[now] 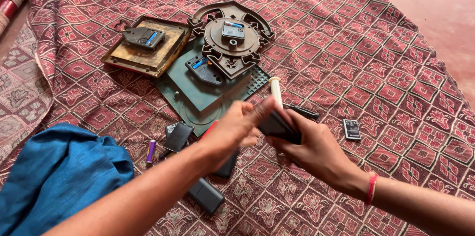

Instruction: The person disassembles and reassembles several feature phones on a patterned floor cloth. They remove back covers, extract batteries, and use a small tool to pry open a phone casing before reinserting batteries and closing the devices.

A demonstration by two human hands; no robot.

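In the head view, a small black box-shaped object is held just below the centre of the frame. It is gripped by the right hand, whose fingers are curled closed around its lower side. The left hand is blurred; its fingertips are laid against the object's top edge, but how far it is closed cannot be told. A white stick is seen upright just behind the hands. Three clock backs are piled in the upper middle on a red patterned cloth. A blue fabric is bunched at lower left, and a purple battery lies beside it.
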